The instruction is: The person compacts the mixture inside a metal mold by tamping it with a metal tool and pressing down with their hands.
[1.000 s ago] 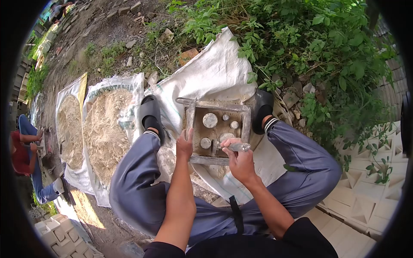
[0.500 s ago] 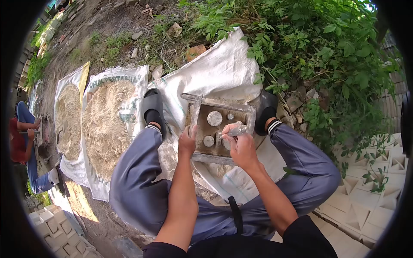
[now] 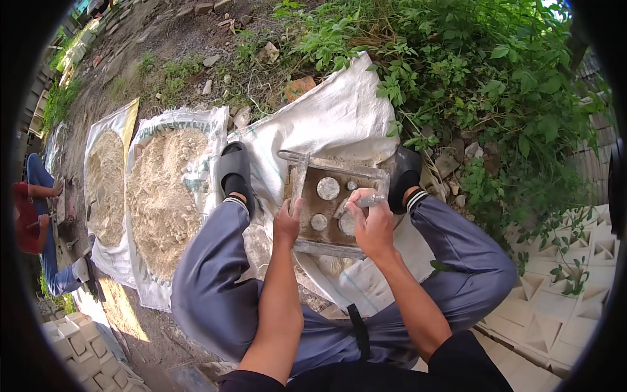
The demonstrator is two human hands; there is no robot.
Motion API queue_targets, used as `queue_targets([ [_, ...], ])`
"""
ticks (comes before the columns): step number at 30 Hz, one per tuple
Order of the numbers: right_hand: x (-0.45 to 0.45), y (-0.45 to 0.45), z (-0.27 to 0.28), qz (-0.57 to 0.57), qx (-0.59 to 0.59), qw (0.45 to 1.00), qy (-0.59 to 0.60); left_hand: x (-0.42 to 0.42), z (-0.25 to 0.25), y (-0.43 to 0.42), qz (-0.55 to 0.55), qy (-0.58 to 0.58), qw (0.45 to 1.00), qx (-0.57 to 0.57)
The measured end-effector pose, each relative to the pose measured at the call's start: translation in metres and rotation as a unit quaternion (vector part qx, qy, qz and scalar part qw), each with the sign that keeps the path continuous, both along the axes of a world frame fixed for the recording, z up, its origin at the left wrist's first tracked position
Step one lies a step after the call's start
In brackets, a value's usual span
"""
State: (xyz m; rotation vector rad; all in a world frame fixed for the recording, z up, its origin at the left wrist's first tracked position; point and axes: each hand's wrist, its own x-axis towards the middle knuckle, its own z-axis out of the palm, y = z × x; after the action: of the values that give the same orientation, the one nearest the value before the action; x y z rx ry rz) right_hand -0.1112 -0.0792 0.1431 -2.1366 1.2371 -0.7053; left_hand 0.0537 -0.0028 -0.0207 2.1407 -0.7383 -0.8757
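A rectangular frame [image 3: 326,249] lies on a white sack [image 3: 333,104] between my feet. Inside it is grey-brown material with several round discs [image 3: 328,188] of different sizes. My left hand [image 3: 287,222] grips the left side bar of the frame. My right hand [image 3: 373,223] is closed around the handle of a small tool [image 3: 371,200] over the frame's right part. The tool's tip is near the lower right disc [image 3: 347,224], which my hand partly covers.
Two sacks of pale powdery material [image 3: 166,189] lie left of my left foot. Another person [image 3: 32,215] sits at the far left. Green plants [image 3: 457,85] grow at the upper right. Patterned pale blocks [image 3: 555,307] stand at the right, more blocks [image 3: 91,349] at the lower left.
My right hand with the tool has shifted slightly right within the frame, and the tool has turned. My left hand stays on the frame's left side. The whole view has shifted a little.
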Motion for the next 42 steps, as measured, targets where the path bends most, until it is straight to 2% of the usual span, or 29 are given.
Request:
queue_targets([
  [1, 0.0, 0.001, 0.001, -0.004, -0.003, 1.0, 0.0, 0.004, 0.002, 0.0, -0.024, 0.043, 0.999, 0.011],
  [4, 0.008, 0.01, -0.002, -0.115, 0.015, 0.986, -0.118, 0.002, -0.003, 0.002, -0.008, 0.028, 1.0, -0.001],
  [6, 0.003, 0.012, -0.007, -0.094, 0.061, 0.991, -0.071, 0.002, -0.003, 0.007, 0.0, 0.011, 1.0, 0.002],
  [8, 0.005, 0.0, -0.005, -0.002, -0.07, 0.998, -0.005, -0.003, -0.004, 0.0, 0.004, 0.0, 1.0, -0.008],
  [10, 0.008, 0.006, -0.002, -0.038, -0.05, 0.997, -0.047, 0.0, -0.001, 0.001, -0.007, 0.01, 1.0, -0.005],
  [12, 0.007, 0.017, -0.006, -0.08, 0.019, 0.989, -0.123, 0.004, 0.0, 0.003, -0.003, 0.018, 1.0, -0.017],
  [14, 0.001, 0.009, -0.017, -0.043, -0.016, 0.996, -0.081, 0.005, 0.002, 0.002, -0.031, 0.073, 0.997, -0.021],
  [16, 0.003, -0.004, -0.004, 0.006, -0.067, 0.995, -0.069, 0.0, -0.006, 0.002, -0.02, 0.04, 0.999, -0.013],
  [18, 0.003, 0.0, -0.009, -0.016, -0.035, 0.993, -0.112, 0.003, -0.011, 0.001, -0.015, 0.031, 0.999, -0.002],
  [20, 0.002, 0.01, -0.019, -0.057, -0.018, 0.974, -0.218, 0.002, -0.005, 0.002, 0.013, 0.006, 1.0, -0.02],
  [24, -0.005, 0.015, -0.019, -0.037, 0.029, 0.97, -0.238, -0.002, 0.003, -0.001, 0.001, 0.012, 1.0, -0.024],
  [25, -0.005, 0.021, -0.02, -0.074, 0.014, 0.963, -0.26, 0.0, 0.002, 0.0, 0.001, 0.01, 1.0, -0.026],
  [28, -0.01, 0.035, -0.031, -0.061, -0.002, 0.968, -0.243, 0.001, 0.011, 0.002, -0.01, 0.028, 1.0, -0.008],
  [29, -0.013, 0.032, -0.04, -0.026, -0.002, 0.977, -0.212, 0.002, -0.007, 0.003, -0.013, 0.035, 0.999, -0.036],
  [32, -0.01, 0.037, -0.018, -0.056, 0.01, 0.974, -0.218, -0.001, -0.007, 0.002, 0.008, 0.003, 1.0, -0.01],
  [33, -0.011, 0.044, -0.014, -0.077, -0.003, 0.966, -0.246, 0.002, -0.003, 0.001, -0.005, 0.032, 0.999, -0.01],
  [36, -0.011, 0.042, -0.024, -0.037, 0.003, 0.971, -0.237, 0.001, 0.008, 0.002, 0.002, 0.035, 0.999, 0.0],
  [37, -0.007, 0.031, -0.022, -0.016, 0.017, 0.986, -0.168, 0.003, 0.0, 0.002, -0.007, 0.049, 0.999, -0.018],
  [38, -0.003, 0.021, -0.016, -0.015, 0.015, 0.985, -0.169, 0.002, -0.006, 0.003, -0.007, 0.047, 0.999, -0.021],
  [40, 0.007, 0.008, 0.005, -0.039, 0.102, 0.989, -0.097, 0.0, -0.002, 0.002, 0.005, 0.011, 1.0, -0.013],
  [41, 0.009, 0.007, 0.0, -0.033, 0.052, 0.989, -0.136, -0.001, -0.002, 0.002, 0.008, 0.009, 1.0, -0.012],
  [42, 0.011, 0.01, -0.002, -0.029, 0.053, 0.989, -0.138, 0.0, 0.005, 0.0, 0.004, 0.021, 1.0, -0.003],
])
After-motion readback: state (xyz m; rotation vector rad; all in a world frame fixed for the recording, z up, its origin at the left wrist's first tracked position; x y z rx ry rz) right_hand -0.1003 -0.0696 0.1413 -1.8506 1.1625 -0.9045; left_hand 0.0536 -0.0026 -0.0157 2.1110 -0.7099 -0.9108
